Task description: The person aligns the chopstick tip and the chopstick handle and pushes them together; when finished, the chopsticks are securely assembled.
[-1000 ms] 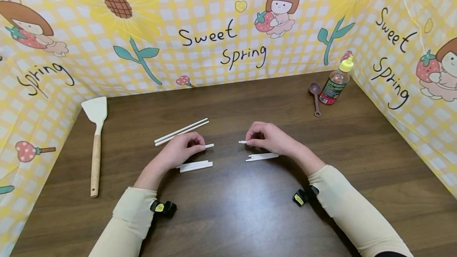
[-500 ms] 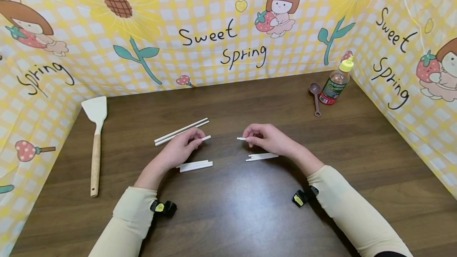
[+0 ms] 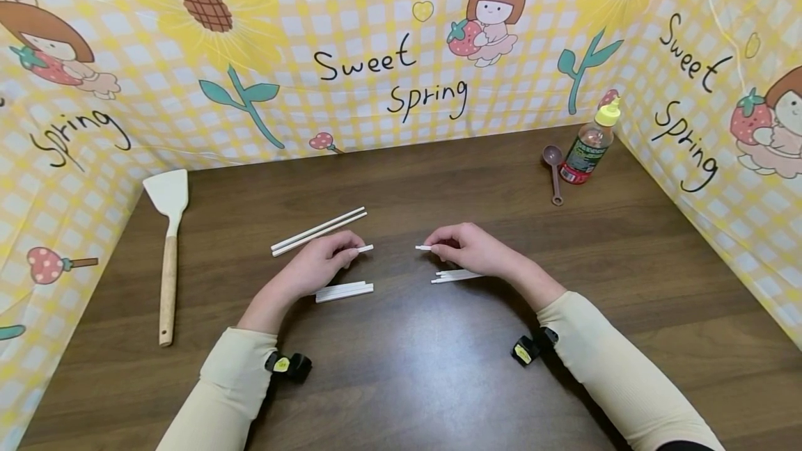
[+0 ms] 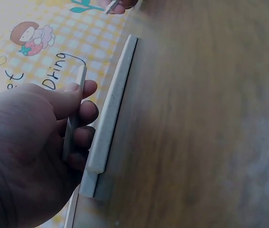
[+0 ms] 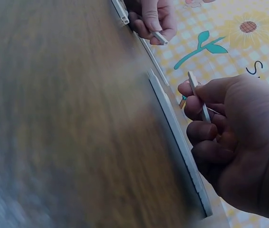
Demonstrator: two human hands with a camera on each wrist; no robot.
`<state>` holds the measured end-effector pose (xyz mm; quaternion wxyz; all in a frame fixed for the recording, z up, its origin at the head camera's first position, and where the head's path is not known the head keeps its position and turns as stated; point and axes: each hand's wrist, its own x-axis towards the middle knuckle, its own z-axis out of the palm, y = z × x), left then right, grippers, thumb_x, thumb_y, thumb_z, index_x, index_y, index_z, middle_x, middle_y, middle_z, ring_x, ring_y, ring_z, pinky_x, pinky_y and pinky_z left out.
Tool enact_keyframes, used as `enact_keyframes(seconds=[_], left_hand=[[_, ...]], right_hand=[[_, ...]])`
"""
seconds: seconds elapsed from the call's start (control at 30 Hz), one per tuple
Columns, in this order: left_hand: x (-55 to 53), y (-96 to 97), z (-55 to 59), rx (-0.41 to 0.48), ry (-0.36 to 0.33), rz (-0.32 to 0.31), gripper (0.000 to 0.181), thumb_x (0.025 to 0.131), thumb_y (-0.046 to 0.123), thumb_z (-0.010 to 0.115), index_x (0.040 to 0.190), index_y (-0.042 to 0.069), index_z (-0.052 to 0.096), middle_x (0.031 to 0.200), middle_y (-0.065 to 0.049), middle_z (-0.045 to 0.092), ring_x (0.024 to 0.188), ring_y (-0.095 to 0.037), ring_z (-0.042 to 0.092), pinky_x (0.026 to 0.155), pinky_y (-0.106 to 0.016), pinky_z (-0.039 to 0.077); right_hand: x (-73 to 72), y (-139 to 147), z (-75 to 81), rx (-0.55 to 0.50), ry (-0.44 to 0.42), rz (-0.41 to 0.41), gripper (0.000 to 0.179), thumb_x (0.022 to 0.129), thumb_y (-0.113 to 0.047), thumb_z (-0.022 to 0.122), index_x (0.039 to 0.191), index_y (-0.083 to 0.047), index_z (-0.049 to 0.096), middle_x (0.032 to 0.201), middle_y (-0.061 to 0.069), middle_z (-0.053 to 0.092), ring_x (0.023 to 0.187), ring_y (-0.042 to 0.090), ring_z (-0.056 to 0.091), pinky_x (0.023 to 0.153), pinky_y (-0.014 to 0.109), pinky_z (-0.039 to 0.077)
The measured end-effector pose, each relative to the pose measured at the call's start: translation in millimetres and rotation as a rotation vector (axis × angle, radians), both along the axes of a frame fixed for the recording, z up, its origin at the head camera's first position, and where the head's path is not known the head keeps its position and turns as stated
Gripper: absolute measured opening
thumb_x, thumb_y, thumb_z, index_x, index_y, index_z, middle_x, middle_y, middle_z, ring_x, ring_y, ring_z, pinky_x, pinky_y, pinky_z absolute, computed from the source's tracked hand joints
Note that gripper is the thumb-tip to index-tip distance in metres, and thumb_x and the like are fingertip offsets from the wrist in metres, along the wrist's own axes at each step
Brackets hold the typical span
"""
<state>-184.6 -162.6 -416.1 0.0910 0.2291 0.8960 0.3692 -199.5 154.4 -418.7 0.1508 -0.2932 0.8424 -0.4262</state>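
Note:
Thumb and fingers of my left hand (image 3: 318,261) pinch a short white stick (image 3: 366,248), its end pointing right. In the left wrist view this stick (image 4: 81,76) runs through the curled fingers. Opposite, my right hand (image 3: 474,250) pinches another white stick (image 3: 422,248) with a narrower tip pointing left. A gap separates the two ends. Close below the left hand lie several short white sticks (image 3: 344,291) side by side. Similar sticks (image 3: 457,275) with thin tips lie below the right hand, partly covered by it. Most of each held stick is hidden in the head view.
Two long white sticks (image 3: 313,234) lie behind the left hand. A white spatula (image 3: 169,242) with a wooden handle is at the far left. At the back right, a brown measuring spoon (image 3: 554,172) lies beside a yellow-capped bottle (image 3: 587,152). Printed cloth walls (image 3: 351,110) bound the table.
Both hands, sticks pinched, shift only slightly. The right hand has moved a little left, and the left stick's end dipped and turned more level after rising half a second ago.

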Motion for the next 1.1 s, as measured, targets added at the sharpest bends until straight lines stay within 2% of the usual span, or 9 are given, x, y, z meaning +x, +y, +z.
enact_keyframes(seconds=[0.2,0.4,0.9,1.1], left_hand=[[-0.3,-0.6,-0.5,-0.024,0.004,-0.014,0.012,0.104,0.012,0.058,0.107,0.014,0.069,0.08,0.001,0.06,0.074,-0.017,0.055,0.07,-0.037,0.045],[-0.1,0.4,0.0,-0.048,0.002,-0.015,0.011,0.104,0.014,0.058,0.107,0.015,0.069,0.079,0.003,0.06,0.073,-0.016,0.055,0.07,-0.037,0.045],[2.6,6.6,0.1,-0.036,0.023,-0.02,0.011,0.103,0.012,0.06,0.106,0.012,0.07,0.076,0.004,0.06,0.07,-0.014,0.055,0.069,-0.035,0.045],[3.7,10.3,0.7,-0.035,0.038,-0.043,0.011,0.103,0.01,0.059,0.105,0.011,0.069,0.075,0.004,0.058,0.068,-0.013,0.053,0.067,-0.034,0.044]], right_hand=[[-0.7,-1,-1.4,0.027,0.052,0.027,0.016,0.104,-0.013,0.059,0.11,-0.012,0.073,0.078,-0.006,0.061,0.068,0.011,0.053,0.066,0.029,0.044],[1.1,-2,-0.1,0.036,0.071,0.027,0.016,0.103,-0.014,0.059,0.111,-0.014,0.074,0.079,-0.005,0.063,0.07,0.011,0.055,0.067,0.03,0.046],[2.8,-5,-2.7,0.048,0.141,0.039,0.016,0.102,-0.015,0.062,0.111,-0.014,0.075,0.089,-0.007,0.068,0.079,0.01,0.058,0.076,0.031,0.047],[3.5,-6,-4.5,0.054,0.155,0.041,0.016,0.102,-0.016,0.062,0.111,-0.015,0.075,0.094,-0.008,0.069,0.08,0.009,0.058,0.076,0.031,0.047]])
